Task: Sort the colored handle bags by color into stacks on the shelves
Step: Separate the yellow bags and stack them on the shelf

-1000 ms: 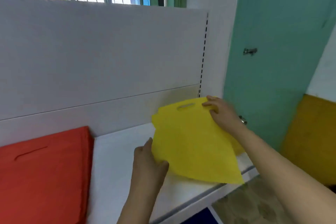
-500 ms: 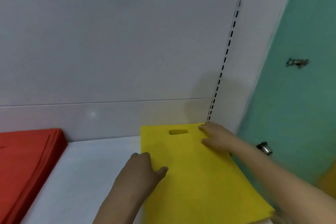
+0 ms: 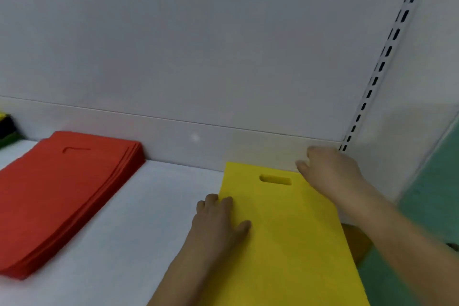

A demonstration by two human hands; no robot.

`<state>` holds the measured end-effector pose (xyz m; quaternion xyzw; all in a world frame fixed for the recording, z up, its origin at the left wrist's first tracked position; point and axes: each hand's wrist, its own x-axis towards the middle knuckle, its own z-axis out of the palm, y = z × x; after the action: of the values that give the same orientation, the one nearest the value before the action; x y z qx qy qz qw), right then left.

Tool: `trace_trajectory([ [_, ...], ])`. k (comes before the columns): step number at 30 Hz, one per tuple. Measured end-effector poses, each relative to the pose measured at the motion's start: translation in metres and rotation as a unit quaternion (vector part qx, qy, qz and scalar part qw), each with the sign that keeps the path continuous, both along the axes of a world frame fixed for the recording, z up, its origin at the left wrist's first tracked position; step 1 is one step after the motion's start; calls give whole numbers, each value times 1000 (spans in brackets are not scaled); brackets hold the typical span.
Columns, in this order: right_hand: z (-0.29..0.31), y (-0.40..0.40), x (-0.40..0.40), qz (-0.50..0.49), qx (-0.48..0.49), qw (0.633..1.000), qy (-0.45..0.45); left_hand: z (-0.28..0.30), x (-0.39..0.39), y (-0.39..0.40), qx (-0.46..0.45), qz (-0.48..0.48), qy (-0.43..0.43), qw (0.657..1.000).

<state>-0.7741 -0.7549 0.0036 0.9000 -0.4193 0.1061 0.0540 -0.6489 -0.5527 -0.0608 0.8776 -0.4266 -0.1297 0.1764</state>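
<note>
At the far left edge of the frame, a dark and green pile (image 3: 6,131) is cut off by the border; what it is cannot be told. Next, in the lower left, a red stack (image 3: 67,196) of handle bags lies flat on the white shelf (image 3: 139,218), its far end against the back panel (image 3: 198,57). A bare stretch of shelf separates it from the yellow bag (image 3: 290,236) in the lower centre, which lies flat with its handle slot toward the panel. The left hand (image 3: 218,226) rests on the bag's left edge, fingers (image 3: 211,202) lightly bent and pressing down, thumb spread onto the yellow. The right hand (image 3: 330,171) sits at the bag's top right corner, fingers relaxed and touching it, blurred. A slotted upright (image 3: 382,62) runs up the right side.
</note>
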Motion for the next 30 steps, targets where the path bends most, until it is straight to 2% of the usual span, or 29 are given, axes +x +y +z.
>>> trace_trajectory([
  [2, 9, 10, 21, 62, -7, 997, -35, -3, -1, 5, -31, 16, 9, 999],
  [8, 10, 51, 99, 245, 100, 957, -115, 2, 3, 49, -178, 107, -5, 978],
  [13, 26, 127, 166, 323, 148, 922, -155, 21, 25, 127, -262, 163, -57, 950],
  [21, 37, 282, 307, 378, 168, 892, -184, 41, 132, 278, -311, 230, -111, 916],
  [24, 35, 333, 356, 370, 189, 890, -190, 48, 176, 332, -325, 252, -92, 907],
  [30, 26, 398, 432, 378, 191, 894, -144, 45, 251, 409, -332, 299, -78, 891],
])
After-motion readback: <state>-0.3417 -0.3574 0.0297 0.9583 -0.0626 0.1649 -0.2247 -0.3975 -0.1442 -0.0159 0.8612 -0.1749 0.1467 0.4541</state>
